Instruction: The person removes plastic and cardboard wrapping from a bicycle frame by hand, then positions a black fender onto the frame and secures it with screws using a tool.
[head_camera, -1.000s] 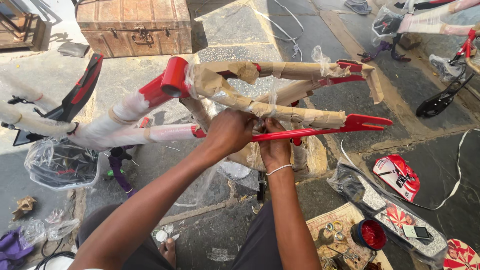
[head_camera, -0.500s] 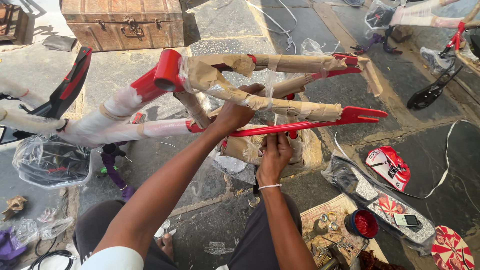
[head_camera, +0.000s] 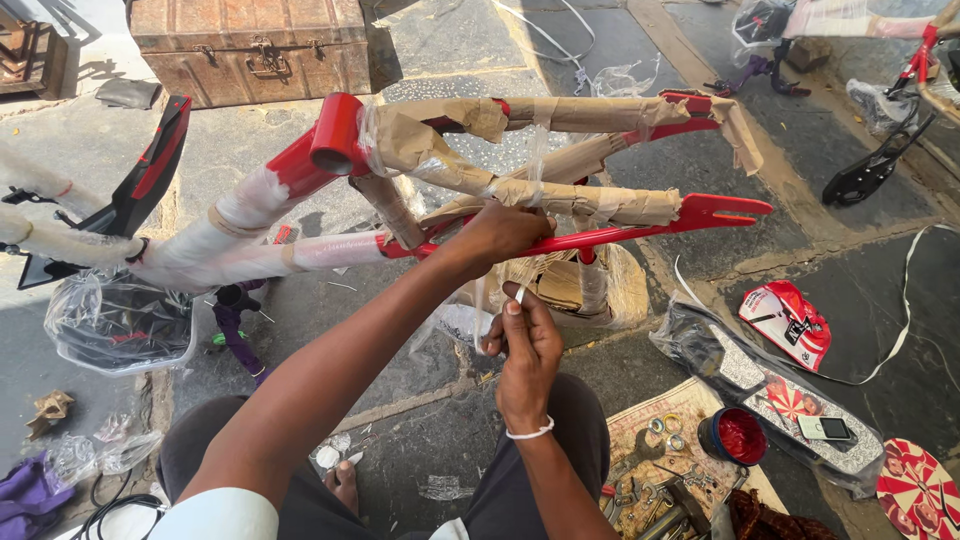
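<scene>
From the head camera, you have the red bicycle frame (head_camera: 700, 212) raised in front of you over the stone floor (head_camera: 300, 330), and the unwrapping looks partly done. The lower rear stay and the round bottom-bracket shell are bare, glossy red metal. The upper tubes are still bound in crumpled brown paper (head_camera: 560, 200) held with pale tape, and the front tubes to your left carry white foam wrap (head_camera: 230, 262) under clear film.

Your left hand (head_camera: 505, 232) is closed around the frame where the tubes meet, steadying it. Your right hand (head_camera: 525, 345) sits just below, its fingers (head_camera: 512, 310) pinched narrow on a thin strip of clear tape (head_camera: 478, 310) hanging from the wrapping.

Loose clear plastic (head_camera: 120, 320) lies crumpled on the floor at left. A rusty metal trunk (head_camera: 250, 45) stands beyond the frame. By your right knee a small red tin (head_camera: 738, 436) rests among washers and nuts on a printed sheet.
</scene>
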